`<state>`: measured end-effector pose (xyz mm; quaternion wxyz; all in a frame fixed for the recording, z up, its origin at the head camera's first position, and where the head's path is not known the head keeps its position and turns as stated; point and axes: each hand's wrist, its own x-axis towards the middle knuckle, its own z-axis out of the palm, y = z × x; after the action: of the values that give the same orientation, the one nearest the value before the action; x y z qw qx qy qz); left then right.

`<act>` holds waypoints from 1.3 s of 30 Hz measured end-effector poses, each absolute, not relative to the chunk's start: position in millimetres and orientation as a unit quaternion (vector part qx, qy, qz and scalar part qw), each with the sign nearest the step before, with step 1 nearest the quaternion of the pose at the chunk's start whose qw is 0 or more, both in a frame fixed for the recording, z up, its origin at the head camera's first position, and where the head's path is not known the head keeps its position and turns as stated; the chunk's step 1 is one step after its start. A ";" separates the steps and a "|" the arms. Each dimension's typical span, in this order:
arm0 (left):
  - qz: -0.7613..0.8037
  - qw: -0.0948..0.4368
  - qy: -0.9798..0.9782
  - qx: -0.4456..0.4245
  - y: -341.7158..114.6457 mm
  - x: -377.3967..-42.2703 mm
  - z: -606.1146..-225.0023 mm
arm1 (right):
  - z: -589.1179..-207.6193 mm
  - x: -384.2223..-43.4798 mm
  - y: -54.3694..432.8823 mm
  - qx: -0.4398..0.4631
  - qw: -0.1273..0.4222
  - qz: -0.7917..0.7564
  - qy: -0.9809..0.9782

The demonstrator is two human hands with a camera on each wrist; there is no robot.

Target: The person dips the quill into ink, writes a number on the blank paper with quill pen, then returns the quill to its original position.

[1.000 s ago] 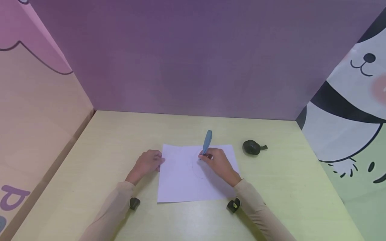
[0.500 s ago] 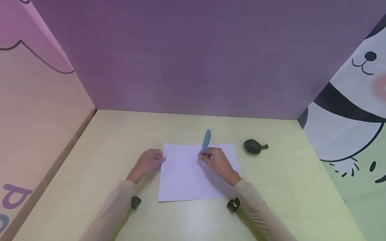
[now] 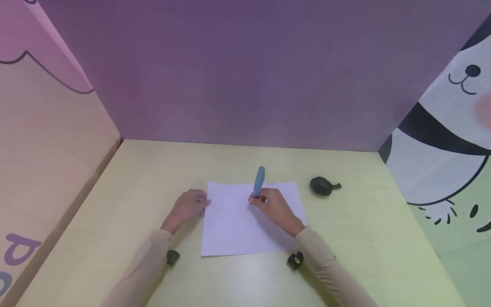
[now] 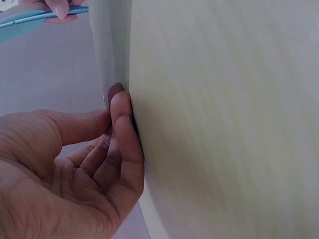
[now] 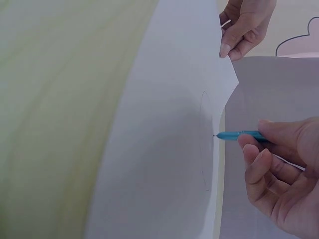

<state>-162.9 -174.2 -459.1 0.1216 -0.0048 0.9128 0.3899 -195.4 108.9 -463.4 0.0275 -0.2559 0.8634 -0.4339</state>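
Pinching the blue pen (image 3: pixel 258 181), the right hand (image 3: pixel 277 209) writes mid-sheet (image 3: pixel 234 230) while curled left-hand fingers (image 3: pixel 188 207) press its left edge.

looks down from the head over the whole table (image 3: pixel 345 238); close from both wrists, sharing the paper (image 3: pixel 234 230).

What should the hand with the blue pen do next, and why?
Probably carry the curve on round. The right hand holds the blue pen with its tip on the paper, the faint circle looks unfinished, and the left hand steadies the sheet's edge.
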 end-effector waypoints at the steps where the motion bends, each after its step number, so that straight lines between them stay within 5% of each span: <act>1: 0.390 0.123 0.913 -0.005 -174.2 -162.8 -458.9 | -463.0 -194.8 108.8 -0.256 0.031 -0.435 0.863; 39: 0.381 0.116 0.917 -0.005 -172.6 -162.5 -458.4 | -465.4 -188.7 105.5 -0.288 0.035 -0.418 0.861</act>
<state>-162.5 -172.6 -458.4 0.1159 -0.0047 0.9174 0.3807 -188.7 105.5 -465.4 0.0349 -0.2876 0.8611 -0.4178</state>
